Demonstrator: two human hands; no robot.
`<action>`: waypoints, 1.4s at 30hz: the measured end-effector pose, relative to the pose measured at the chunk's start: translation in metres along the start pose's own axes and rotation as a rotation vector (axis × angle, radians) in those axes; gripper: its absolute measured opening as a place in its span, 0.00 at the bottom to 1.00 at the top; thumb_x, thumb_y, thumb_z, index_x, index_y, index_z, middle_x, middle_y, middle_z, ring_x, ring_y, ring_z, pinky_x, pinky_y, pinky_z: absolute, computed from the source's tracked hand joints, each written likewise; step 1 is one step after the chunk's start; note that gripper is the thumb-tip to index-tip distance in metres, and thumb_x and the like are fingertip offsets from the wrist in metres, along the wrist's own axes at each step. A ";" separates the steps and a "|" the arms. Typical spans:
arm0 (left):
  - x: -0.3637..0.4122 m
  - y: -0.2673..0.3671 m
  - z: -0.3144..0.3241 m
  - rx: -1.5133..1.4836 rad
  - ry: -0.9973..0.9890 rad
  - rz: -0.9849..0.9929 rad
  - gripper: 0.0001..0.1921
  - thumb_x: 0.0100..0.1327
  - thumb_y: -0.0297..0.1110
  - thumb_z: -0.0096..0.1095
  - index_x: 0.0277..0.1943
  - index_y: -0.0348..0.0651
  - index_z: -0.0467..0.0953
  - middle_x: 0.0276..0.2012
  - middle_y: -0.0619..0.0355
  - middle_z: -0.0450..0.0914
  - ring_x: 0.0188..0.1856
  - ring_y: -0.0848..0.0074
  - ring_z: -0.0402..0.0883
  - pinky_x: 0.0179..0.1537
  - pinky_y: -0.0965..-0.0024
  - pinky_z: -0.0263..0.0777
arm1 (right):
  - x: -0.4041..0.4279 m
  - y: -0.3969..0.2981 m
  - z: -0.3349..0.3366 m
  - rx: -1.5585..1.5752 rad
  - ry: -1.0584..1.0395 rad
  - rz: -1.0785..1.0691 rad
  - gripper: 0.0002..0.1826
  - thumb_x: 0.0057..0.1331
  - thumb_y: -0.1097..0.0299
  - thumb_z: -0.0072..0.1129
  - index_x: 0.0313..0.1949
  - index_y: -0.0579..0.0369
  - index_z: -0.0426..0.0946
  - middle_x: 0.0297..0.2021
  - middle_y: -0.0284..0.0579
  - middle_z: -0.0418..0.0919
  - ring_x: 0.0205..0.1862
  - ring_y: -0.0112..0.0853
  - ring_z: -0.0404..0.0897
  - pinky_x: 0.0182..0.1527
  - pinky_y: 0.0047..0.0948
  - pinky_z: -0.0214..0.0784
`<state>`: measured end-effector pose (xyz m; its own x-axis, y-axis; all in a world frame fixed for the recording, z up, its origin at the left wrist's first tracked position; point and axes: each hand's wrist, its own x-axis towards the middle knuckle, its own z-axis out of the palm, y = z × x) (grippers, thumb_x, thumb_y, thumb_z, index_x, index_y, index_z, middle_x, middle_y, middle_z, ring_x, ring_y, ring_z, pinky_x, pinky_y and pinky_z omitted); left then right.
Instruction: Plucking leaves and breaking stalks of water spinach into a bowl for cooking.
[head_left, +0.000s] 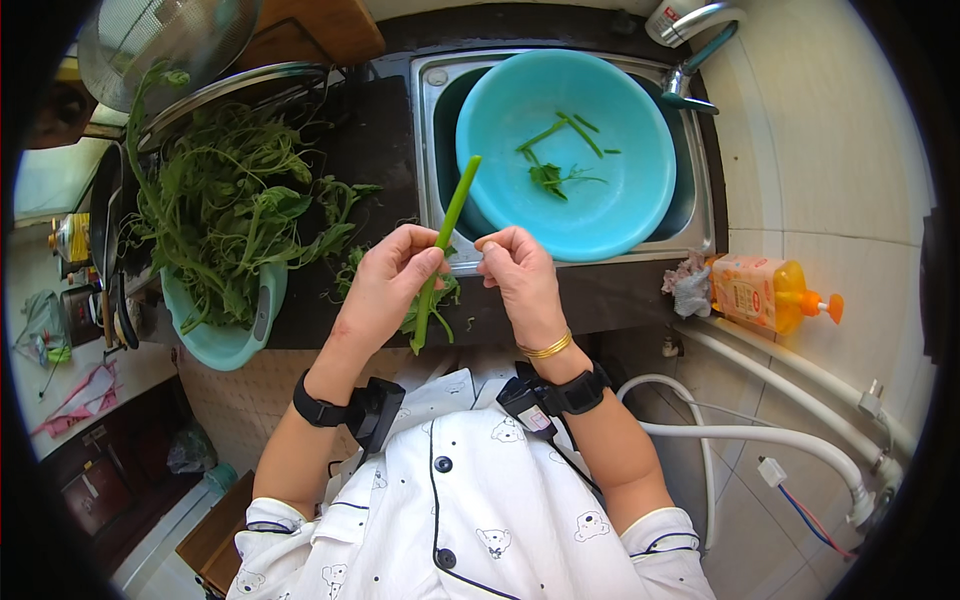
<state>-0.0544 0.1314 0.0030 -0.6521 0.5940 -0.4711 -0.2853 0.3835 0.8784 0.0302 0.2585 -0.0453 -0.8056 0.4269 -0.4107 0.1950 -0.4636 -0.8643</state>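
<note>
Between the thumb and fingers of my left hand (394, 274) is a thick green stem (455, 201), tilted, with its upper end towards the sink. My right hand (523, 270) is just to its right, thumb and forefinger pinched together; no object shows between them, though a thin strand could be too small to see. Beyond my hands, a turquoise plastic basin (637, 202) rests in the steel sink (427, 180). Inside it lie several cut stem pieces (583, 137) and a leafy sprig (551, 178). Loose leafy greens (352, 266) lie on the counter beside and below my left hand.
A pale green plastic basket (225, 341) heaped with leafy vines (232, 202) stands at left. Behind it are a mesh strainer (169, 45) and a wooden board (322, 30). A faucet (679, 79) rises at the sink's right, above an orange pump bottle (761, 292) and white pipes (780, 390).
</note>
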 end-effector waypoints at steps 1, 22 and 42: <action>0.000 0.000 -0.004 -0.001 0.002 -0.001 0.09 0.64 0.32 0.47 0.43 0.36 0.69 0.29 0.62 0.74 0.30 0.84 0.73 0.36 0.81 0.67 | -0.001 -0.001 -0.002 0.000 -0.002 0.001 0.06 0.59 0.71 0.48 0.31 0.62 0.71 0.24 0.33 0.72 0.25 0.16 0.69 0.27 0.15 0.62; 0.015 -0.005 0.017 0.273 -0.014 0.074 0.12 0.61 0.22 0.47 0.47 0.33 0.70 0.31 0.58 0.78 0.31 0.81 0.77 0.34 0.80 0.70 | 0.005 -0.008 -0.005 -0.100 -0.047 0.006 0.09 0.58 0.72 0.50 0.31 0.67 0.73 0.23 0.42 0.78 0.25 0.23 0.76 0.31 0.20 0.67; 0.029 -0.019 0.026 0.450 -0.064 0.199 0.15 0.57 0.21 0.54 0.48 0.33 0.69 0.31 0.54 0.78 0.31 0.81 0.77 0.34 0.78 0.71 | 0.022 0.019 -0.016 -0.365 0.071 -0.102 0.09 0.55 0.68 0.51 0.25 0.64 0.68 0.19 0.45 0.73 0.21 0.29 0.73 0.27 0.27 0.66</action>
<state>-0.0499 0.1603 -0.0293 -0.6144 0.7238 -0.3141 0.1809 0.5167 0.8368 0.0247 0.2713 -0.0755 -0.7927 0.5153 -0.3256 0.3126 -0.1150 -0.9429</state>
